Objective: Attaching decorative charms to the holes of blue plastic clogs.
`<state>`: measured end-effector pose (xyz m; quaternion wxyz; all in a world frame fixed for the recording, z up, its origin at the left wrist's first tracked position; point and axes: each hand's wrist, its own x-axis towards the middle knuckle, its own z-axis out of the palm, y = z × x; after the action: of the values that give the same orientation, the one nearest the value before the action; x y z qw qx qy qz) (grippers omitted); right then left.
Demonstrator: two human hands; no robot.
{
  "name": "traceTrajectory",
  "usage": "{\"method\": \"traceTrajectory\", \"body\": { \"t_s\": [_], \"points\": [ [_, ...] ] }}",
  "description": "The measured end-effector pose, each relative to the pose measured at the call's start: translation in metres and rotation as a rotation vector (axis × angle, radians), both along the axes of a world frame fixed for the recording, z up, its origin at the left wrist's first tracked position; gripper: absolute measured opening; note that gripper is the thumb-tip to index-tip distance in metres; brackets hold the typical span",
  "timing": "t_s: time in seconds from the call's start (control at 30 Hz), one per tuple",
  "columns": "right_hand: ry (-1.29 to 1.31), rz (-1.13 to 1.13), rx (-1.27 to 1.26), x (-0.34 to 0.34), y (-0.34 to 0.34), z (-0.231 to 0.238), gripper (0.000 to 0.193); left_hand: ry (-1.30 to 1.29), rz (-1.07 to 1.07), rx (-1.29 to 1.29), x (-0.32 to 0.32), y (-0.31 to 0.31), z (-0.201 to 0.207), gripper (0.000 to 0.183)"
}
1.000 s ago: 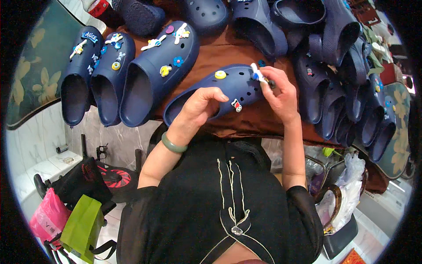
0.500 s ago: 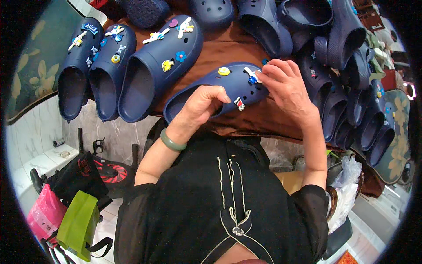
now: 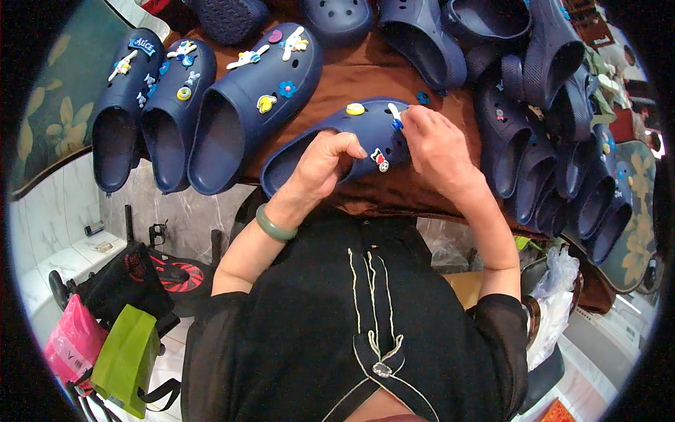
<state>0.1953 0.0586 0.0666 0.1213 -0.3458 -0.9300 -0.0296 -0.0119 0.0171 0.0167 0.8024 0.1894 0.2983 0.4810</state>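
A navy-blue clog [image 3: 360,129] lies across the cloth in front of me, its toe to the right. My left hand [image 3: 322,163] grips it, fingers inside the opening and thumb outside on the upper. With bent fingers, my right hand [image 3: 441,146] pinches a white and blue shoe charm [image 3: 394,117] at the clog's toe; the fingers hide part of it. Also on this upper are a round yellow charm [image 3: 355,109] and a small red, white and black charm [image 3: 380,160]. A small blue charm [image 3: 422,97] rests on the cloth just beyond my right hand.
Three decorated navy clogs [image 3: 235,133] stand at left. More clogs [image 3: 422,42] crowd the far edge and the right side of the brown cloth [image 3: 351,77]. Below the table at left are a green bag [image 3: 126,359] and a pink package [image 3: 70,337].
My right hand has moved left and slightly down, still at the white and blue charm. The clog's toe has shifted a little left, and the blue charm beyond shows more fully.
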Motion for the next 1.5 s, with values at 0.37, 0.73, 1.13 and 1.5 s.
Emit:
{"method": "traceTrajectory", "body": {
  "t_s": [0.37, 0.73, 1.13, 1.5],
  "points": [
    [0.224, -0.122, -0.108, 0.010, 0.003, 0.006, 0.023, -0.085, 0.002, -0.071, -0.001, -0.002, 0.005, 0.022],
    [0.027, -0.115, 0.271, -0.006, -0.003, -0.016, 0.033, -0.030, -0.006, -0.048, 0.000, 0.004, 0.004, 0.009],
    [0.115, -0.064, -0.008, 0.010, 0.003, -0.010, 0.025, 0.002, -0.032, 0.073, -0.001, -0.006, -0.001, 0.031],
    [0.443, -0.106, -0.997, 0.027, 0.044, 0.018, 0.022, 0.157, -0.061, 0.122, 0.001, -0.021, 0.006, 0.051]
  ]
}}
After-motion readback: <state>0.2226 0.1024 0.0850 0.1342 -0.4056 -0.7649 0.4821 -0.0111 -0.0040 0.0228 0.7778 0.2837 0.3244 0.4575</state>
